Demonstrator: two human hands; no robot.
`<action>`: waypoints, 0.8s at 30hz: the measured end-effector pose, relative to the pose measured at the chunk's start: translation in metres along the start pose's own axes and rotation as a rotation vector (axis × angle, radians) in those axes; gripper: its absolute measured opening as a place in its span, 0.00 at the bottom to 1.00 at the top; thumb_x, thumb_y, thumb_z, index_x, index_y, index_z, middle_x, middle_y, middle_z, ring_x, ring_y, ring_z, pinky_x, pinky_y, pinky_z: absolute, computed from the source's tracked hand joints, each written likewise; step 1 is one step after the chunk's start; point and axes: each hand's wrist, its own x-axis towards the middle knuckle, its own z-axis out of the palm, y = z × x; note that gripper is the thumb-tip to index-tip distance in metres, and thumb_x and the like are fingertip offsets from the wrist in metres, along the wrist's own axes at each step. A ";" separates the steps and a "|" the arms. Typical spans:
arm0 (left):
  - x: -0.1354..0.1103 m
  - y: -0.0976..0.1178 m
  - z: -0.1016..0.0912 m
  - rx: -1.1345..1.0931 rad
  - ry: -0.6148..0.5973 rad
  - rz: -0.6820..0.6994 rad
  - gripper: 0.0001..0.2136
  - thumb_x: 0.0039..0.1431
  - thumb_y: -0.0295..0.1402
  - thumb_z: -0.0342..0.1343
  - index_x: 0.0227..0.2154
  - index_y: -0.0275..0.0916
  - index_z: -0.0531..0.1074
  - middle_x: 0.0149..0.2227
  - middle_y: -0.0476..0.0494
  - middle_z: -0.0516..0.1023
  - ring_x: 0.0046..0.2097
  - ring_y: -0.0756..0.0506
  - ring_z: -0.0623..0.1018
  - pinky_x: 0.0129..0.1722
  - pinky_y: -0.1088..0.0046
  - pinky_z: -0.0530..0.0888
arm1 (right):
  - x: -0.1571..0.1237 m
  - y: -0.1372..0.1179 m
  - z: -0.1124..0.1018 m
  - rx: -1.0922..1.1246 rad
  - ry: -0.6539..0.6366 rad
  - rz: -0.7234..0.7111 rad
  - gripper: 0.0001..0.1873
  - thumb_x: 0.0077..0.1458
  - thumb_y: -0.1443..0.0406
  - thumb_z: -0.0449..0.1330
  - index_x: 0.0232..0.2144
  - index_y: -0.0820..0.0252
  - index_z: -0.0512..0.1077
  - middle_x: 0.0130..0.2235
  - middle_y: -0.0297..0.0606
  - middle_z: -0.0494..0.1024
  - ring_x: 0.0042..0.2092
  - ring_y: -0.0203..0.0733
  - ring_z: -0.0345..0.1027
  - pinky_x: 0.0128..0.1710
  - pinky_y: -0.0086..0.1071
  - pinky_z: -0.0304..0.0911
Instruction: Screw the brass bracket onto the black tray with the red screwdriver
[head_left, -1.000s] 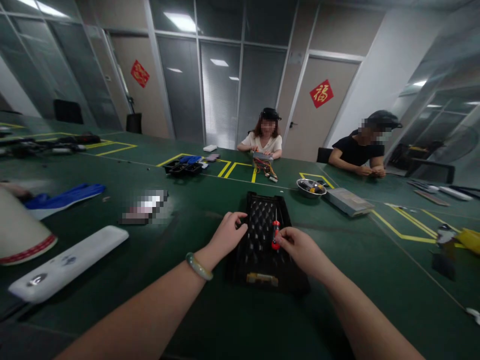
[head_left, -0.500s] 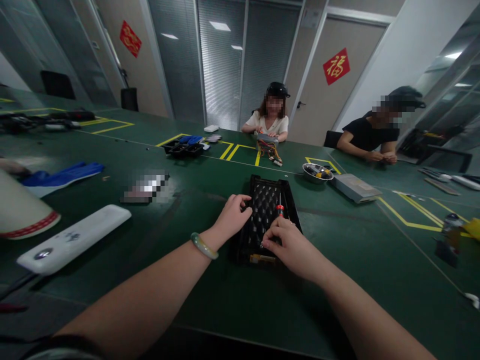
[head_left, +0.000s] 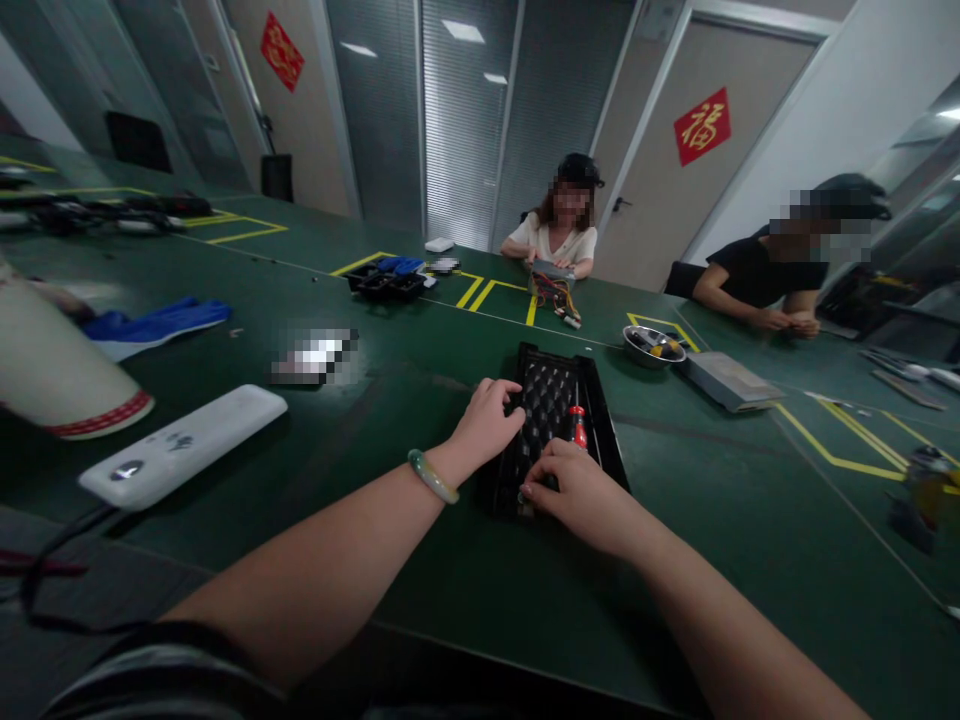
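Note:
A black perforated panel (head_left: 559, 385) lies flat on the green table (head_left: 420, 560) in front of me. My left hand (head_left: 487, 425), with a pale green bangle at the wrist, rests curled on the panel's left edge and steadies it. My right hand (head_left: 577, 495) is closed round a small red-handled screwdriver (head_left: 577, 424), whose handle sticks up above my fingers; its tip points down at the panel's near end, hidden by my hand.
A white oblong device (head_left: 184, 445) and a cream cone-shaped object (head_left: 56, 375) lie left. Blue gloves (head_left: 154, 322), a black tray (head_left: 386, 283), a metal bowl (head_left: 652, 347) and a grey drive (head_left: 731, 380) sit farther off. Two people sit across the table.
My right hand has moved with the screwdriver toward the panel's near end and tilted it more upright. The view has shifted down and closer to the table.

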 end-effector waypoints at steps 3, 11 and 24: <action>0.000 0.000 -0.001 -0.009 -0.005 0.001 0.15 0.56 0.28 0.56 0.47 0.39 0.70 0.43 0.44 0.66 0.45 0.46 0.71 0.51 0.65 0.70 | 0.003 0.002 0.003 0.003 0.004 0.002 0.07 0.59 0.61 0.61 0.33 0.55 0.79 0.39 0.38 0.71 0.44 0.44 0.66 0.47 0.38 0.61; 0.000 0.001 -0.002 -0.018 -0.015 -0.008 0.15 0.56 0.29 0.55 0.47 0.38 0.70 0.43 0.44 0.66 0.45 0.45 0.71 0.50 0.65 0.70 | 0.001 -0.003 0.003 0.022 0.049 -0.022 0.03 0.57 0.64 0.63 0.33 0.55 0.78 0.39 0.36 0.72 0.43 0.42 0.67 0.47 0.37 0.62; 0.001 -0.001 0.000 -0.035 -0.013 -0.019 0.15 0.55 0.27 0.56 0.47 0.39 0.70 0.43 0.44 0.66 0.44 0.46 0.71 0.51 0.64 0.70 | -0.006 -0.009 0.004 0.043 0.113 -0.007 0.03 0.55 0.65 0.64 0.30 0.54 0.79 0.35 0.33 0.74 0.38 0.39 0.69 0.41 0.34 0.64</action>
